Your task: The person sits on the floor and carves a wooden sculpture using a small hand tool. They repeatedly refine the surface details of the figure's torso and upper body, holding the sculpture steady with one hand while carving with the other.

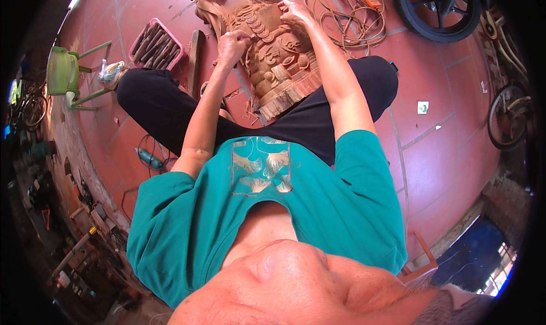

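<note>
A large carved wooden figure (273,58) rests tilted against my crossed legs on the red tiled floor. My left hand (233,43) is closed around a small carving tool whose tip touches the figure's left side. My right hand (293,12) grips the upper right part of the carving, fingers curled over its edge. My legs in dark trousers (165,106) lie under and around the carving's base.
A pink tray (157,43) of several chisels lies at the left. A green plastic chair (65,72) stands further left. Coiled cable and an orange power strip (355,3) lie behind the carving. A scooter wheel (441,9) and bicycle wheel (509,114) are at the right.
</note>
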The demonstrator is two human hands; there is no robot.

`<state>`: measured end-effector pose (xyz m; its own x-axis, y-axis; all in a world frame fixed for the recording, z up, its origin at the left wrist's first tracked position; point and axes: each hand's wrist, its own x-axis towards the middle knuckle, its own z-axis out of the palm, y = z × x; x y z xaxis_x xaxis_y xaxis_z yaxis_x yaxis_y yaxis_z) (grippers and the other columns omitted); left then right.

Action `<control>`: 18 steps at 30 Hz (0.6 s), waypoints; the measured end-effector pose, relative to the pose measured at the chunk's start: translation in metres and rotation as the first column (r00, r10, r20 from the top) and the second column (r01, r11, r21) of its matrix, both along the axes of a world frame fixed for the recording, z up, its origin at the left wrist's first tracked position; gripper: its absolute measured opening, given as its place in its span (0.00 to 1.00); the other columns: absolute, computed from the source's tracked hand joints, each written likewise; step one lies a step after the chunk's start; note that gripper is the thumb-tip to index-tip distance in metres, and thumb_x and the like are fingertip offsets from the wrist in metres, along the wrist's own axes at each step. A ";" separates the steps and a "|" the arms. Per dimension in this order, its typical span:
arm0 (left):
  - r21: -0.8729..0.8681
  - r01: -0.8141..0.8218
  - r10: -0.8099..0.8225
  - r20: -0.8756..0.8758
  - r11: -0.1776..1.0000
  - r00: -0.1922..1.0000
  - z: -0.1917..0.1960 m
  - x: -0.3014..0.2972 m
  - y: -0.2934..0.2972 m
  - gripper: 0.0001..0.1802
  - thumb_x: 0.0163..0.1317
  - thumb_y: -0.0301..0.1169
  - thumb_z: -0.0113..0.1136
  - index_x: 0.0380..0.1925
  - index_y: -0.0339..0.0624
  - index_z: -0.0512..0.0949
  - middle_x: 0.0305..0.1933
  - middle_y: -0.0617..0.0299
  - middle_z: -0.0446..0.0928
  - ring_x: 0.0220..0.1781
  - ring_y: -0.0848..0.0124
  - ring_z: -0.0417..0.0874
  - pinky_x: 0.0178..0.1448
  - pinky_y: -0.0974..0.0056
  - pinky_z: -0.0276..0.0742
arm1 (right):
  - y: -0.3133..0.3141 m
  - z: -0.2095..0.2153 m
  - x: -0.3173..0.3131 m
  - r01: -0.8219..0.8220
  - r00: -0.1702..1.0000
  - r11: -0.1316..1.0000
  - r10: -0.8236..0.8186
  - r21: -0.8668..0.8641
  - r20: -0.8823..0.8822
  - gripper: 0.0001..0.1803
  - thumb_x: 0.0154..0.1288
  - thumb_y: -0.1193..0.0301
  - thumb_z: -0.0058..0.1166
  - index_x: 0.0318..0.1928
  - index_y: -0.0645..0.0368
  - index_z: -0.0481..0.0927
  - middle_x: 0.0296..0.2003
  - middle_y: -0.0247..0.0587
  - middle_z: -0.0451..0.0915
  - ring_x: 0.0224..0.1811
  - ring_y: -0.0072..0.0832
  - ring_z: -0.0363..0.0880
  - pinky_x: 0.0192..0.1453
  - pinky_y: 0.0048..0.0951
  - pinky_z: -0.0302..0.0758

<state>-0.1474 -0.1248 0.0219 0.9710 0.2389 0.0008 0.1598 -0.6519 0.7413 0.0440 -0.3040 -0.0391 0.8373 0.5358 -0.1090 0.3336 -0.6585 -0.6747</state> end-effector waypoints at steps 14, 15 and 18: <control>0.106 0.127 -0.109 -0.161 0.986 0.981 0.020 -0.006 0.008 0.09 0.50 0.30 0.63 0.33 0.46 0.86 0.32 0.51 0.83 0.38 0.57 0.85 0.45 0.57 0.78 | -0.008 -0.001 -0.002 -0.025 0.999 0.999 0.026 -0.034 0.040 0.28 0.49 0.69 0.56 0.56 0.49 0.78 0.43 0.43 0.84 0.45 0.35 0.82 0.51 0.34 0.79; 0.116 0.140 -0.132 -0.074 0.983 0.988 0.015 -0.003 0.004 0.09 0.51 0.31 0.62 0.32 0.45 0.86 0.31 0.52 0.83 0.37 0.58 0.84 0.45 0.57 0.78 | -0.010 -0.005 0.001 -0.022 0.999 0.999 0.023 -0.035 0.042 0.27 0.50 0.69 0.57 0.55 0.49 0.78 0.43 0.43 0.84 0.45 0.36 0.82 0.51 0.34 0.78; 0.139 0.104 -0.122 0.126 0.985 0.985 0.006 -0.001 -0.018 0.08 0.53 0.31 0.61 0.32 0.45 0.85 0.30 0.53 0.83 0.36 0.58 0.84 0.45 0.58 0.78 | -0.014 -0.007 0.003 -0.022 0.998 0.998 0.024 -0.054 0.050 0.27 0.50 0.68 0.57 0.55 0.48 0.78 0.43 0.43 0.84 0.44 0.35 0.82 0.49 0.35 0.79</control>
